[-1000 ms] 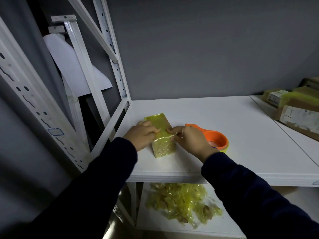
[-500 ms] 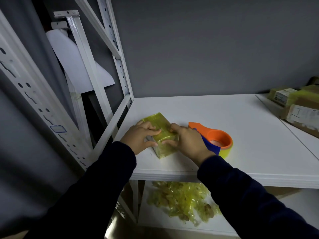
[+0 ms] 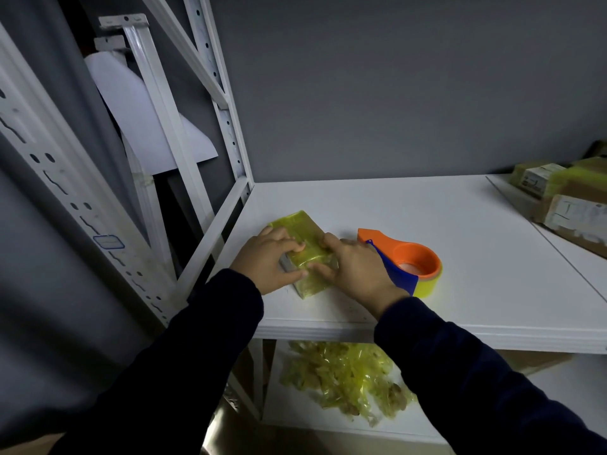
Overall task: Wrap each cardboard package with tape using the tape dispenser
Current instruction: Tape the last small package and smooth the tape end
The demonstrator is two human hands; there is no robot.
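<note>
Head view: both hands are on one cardboard package (image 3: 300, 226), mostly covered in yellow tape and lying flat on the white shelf (image 3: 410, 205). Left hand (image 3: 267, 262) grips its left side, fingers over the top, thumb on the near face. Right hand (image 3: 356, 274) grips the right side the same way.

Step looks like pressing the last strip down. To do it well:
- Use the left hand as an anchor so the package can't slide.
- Rub the right fingers along the tape toward the edges and over the corners to push bubbles out.
- A grey patch by the left thumb seems bare and probably needs another pass.

Package sits between the hands, touching both, its far end sticking out past the fingertips. Tape dispenser (image 3: 415, 262), orange with a blue part, sits just right of the right hand, partly hidden behind it, unheld. Other packages (image 3: 574, 205) are well off to the right. Tape scraps (image 3: 345, 379) lie below the hands on a lower shelf (image 3: 420, 421).
</note>
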